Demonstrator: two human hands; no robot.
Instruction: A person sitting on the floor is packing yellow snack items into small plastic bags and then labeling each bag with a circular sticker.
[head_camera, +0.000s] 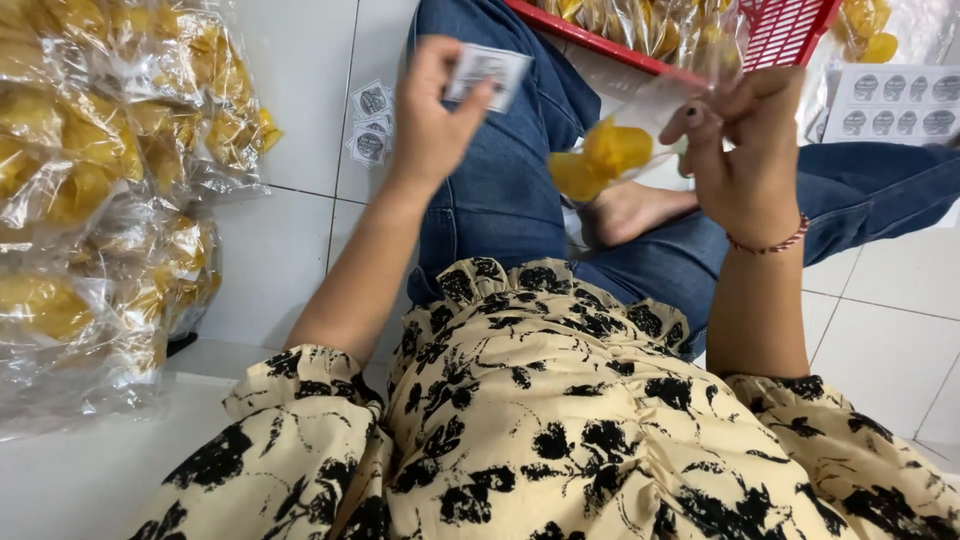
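Person seated on the tiled floor (290, 230), legs in jeans stretched ahead.

Left hand (430, 115): raised, thumb and forefinger pressed together on a small printed label (487, 72), pinched by its lower corner. The rest of the label stands free in the air.

Right hand (745, 150): fingers (730, 100) closed on the upper edge of a clear bag (640, 125); yellow chips (600, 160) sit at the bag's low end, which hangs between the two hands, above the legs.

More labels (368, 125) lie on the floor just beside the left knee; a sheet of labels (895, 100) lies at far right. Red basket (700, 40) of filled bags ahead; a pile of packed bags (100, 200) at left.

Risks, as judged:
- Bag is held by one edge only. If the mouth is unsealed and tips, chips could spill onto the legs or floor. Cannot tell whether it is sealed.
- The label is gripped by a corner; it could fold or, if adhesive, stick to the fingers.
- Thin film under a tight pinch may crease, leaving a poor surface for the label.
- Chips pressed against the film could break.
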